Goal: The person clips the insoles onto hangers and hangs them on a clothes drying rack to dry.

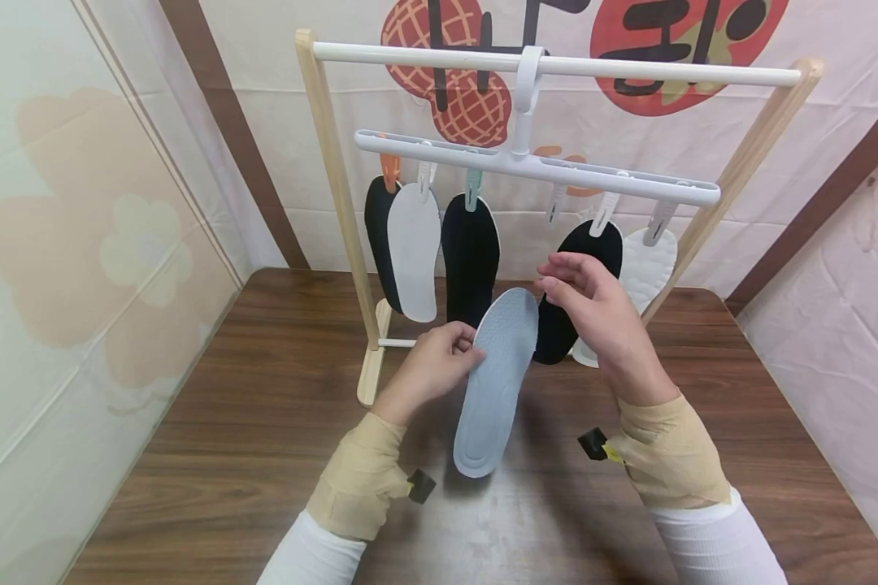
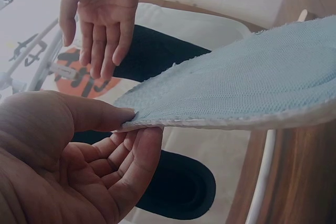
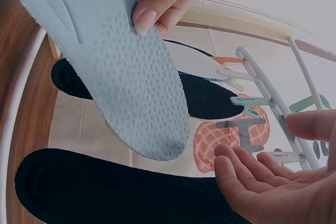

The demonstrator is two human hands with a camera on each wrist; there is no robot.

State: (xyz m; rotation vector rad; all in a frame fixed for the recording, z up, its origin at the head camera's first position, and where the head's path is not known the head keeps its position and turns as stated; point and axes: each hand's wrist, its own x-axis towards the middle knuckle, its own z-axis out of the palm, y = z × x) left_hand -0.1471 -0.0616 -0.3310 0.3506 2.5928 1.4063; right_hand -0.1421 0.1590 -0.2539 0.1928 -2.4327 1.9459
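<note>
A light blue insole [image 1: 493, 382] with a dimpled toe end hangs in the air, pinched at its left edge between the thumb and fingers of my left hand [image 1: 439, 366]. In the left wrist view its white edge [image 2: 210, 123] shows in profile. My right hand [image 1: 603, 321] is to the right of the insole, fingers slightly bent and nothing in them. Behind that hand is a black insole [image 1: 556, 337], hung from a white clip [image 1: 605, 213]. A grey clip [image 1: 554, 203] with nothing in it hangs just above the right fingers.
A grey clip hanger [image 1: 439, 151] hooks over the white bar [image 1: 666, 71] of a wooden-legged rack. On its left hang a white insole [image 1: 415, 252] and two black ones; at the far right hangs a white padded insole [image 1: 647, 264]. The rack stands on a brown wooden table [image 1: 263, 406].
</note>
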